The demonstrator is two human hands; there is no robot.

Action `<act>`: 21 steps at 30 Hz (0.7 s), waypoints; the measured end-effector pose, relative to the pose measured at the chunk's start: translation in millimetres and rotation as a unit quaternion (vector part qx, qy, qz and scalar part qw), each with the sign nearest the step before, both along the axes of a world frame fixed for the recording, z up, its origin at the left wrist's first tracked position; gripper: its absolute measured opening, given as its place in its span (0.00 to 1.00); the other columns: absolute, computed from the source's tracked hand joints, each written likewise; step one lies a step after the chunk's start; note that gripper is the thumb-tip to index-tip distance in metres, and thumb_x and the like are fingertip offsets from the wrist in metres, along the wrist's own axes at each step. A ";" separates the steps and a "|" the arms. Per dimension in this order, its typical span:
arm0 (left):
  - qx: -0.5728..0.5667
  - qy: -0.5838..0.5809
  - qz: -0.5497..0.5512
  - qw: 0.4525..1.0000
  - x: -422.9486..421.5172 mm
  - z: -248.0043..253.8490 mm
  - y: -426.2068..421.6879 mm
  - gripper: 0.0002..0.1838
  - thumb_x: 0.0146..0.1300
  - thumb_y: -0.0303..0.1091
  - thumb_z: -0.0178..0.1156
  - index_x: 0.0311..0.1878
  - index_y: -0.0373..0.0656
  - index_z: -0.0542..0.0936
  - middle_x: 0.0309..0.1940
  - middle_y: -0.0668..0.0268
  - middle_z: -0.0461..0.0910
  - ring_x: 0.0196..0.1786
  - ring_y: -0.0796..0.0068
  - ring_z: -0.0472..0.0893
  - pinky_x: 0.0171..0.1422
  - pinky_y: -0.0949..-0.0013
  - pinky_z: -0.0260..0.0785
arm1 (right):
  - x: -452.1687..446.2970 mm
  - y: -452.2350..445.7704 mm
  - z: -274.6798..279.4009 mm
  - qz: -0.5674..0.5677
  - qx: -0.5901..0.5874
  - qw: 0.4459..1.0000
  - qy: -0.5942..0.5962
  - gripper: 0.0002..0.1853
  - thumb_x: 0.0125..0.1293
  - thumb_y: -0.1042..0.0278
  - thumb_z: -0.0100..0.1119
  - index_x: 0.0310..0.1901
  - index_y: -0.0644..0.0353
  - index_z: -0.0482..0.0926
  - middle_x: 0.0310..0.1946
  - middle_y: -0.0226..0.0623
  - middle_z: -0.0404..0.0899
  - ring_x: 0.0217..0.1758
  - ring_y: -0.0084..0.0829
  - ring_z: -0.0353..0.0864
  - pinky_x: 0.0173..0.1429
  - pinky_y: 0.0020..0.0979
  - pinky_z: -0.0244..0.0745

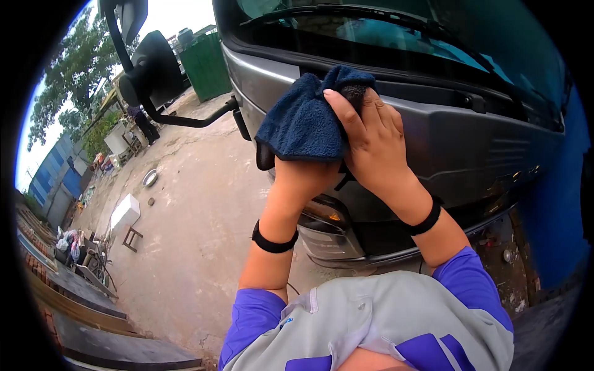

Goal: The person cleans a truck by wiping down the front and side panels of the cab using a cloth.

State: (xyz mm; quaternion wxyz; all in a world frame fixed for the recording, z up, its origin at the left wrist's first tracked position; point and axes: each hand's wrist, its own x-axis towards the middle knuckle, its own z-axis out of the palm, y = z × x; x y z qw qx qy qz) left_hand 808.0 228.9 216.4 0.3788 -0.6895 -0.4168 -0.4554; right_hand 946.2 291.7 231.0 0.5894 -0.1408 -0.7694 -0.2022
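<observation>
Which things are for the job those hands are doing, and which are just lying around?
For the job:
- blue cloth
- right hand, holding it
- left hand, mostly hidden under it
- grey vehicle front

Just lying around:
- white box-like block
- small stool-like frame
- round basin

Outdoor yard (185,222) with leafy tree (80,68), blue building (48,180), large vehicle (455,145)

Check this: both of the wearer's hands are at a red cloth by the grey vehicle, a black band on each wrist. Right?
Not quite: the head view shows that the cloth is dark blue, not red. The rest stands: the left hand and right hand are at it, by the grey vehicle, with a black band on each wrist.
</observation>
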 end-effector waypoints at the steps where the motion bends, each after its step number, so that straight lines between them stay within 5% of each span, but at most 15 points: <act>1: 0.000 0.011 0.019 1.000 -0.4 7.2 0.1 0.26 0.53 0.26 0.64 0.59 0.38 0.81 0.57 0.52 0.82 0.60 0.47 0.80 0.68 0.46 0.68 | 3.1 -1.5 4.9 0.004 -0.030 0.999 -0.011 0.30 0.66 0.69 0.57 0.70 0.41 0.72 0.59 0.44 0.78 0.64 0.44 0.78 0.64 0.41 0.66; 7: 0.063 0.043 0.050 0.996 31.8 33.3 2.7 0.18 0.56 0.23 0.63 0.51 0.36 0.84 0.48 0.51 0.84 0.52 0.45 0.84 0.60 0.49 0.74 | 22.9 17.7 -3.3 0.020 -0.028 0.999 0.029 0.27 0.67 0.71 0.54 0.68 0.42 0.73 0.55 0.41 0.79 0.59 0.41 0.79 0.62 0.39 0.67; 10: 0.018 0.047 0.008 0.999 57.8 31.5 13.8 0.23 0.55 0.23 0.60 0.57 0.35 0.82 0.56 0.47 0.82 0.61 0.42 0.79 0.71 0.47 0.67 | 53.1 30.6 -7.5 0.009 -0.035 0.999 0.039 0.26 0.67 0.72 0.54 0.67 0.42 0.74 0.51 0.39 0.81 0.57 0.38 0.80 0.60 0.38 0.67; 13: 0.036 0.067 -0.029 0.997 89.7 31.3 31.6 0.16 0.55 0.23 0.62 0.49 0.39 0.85 0.48 0.53 0.85 0.50 0.47 0.84 0.59 0.51 0.73 | 89.4 47.5 -16.7 -0.005 -0.046 0.998 0.040 0.26 0.68 0.72 0.53 0.66 0.41 0.75 0.49 0.36 0.82 0.56 0.36 0.81 0.60 0.35 0.65; 21: 0.007 0.056 -0.034 0.998 207.6 2.0 109.6 0.22 0.52 0.28 0.65 0.53 0.42 0.85 0.55 0.53 0.83 0.60 0.46 0.81 0.69 0.46 0.68 | 210.9 123.7 -29.2 -0.045 -0.030 0.998 0.039 0.26 0.68 0.74 0.54 0.66 0.36 0.72 0.52 0.35 0.82 0.59 0.33 0.80 0.63 0.37 0.57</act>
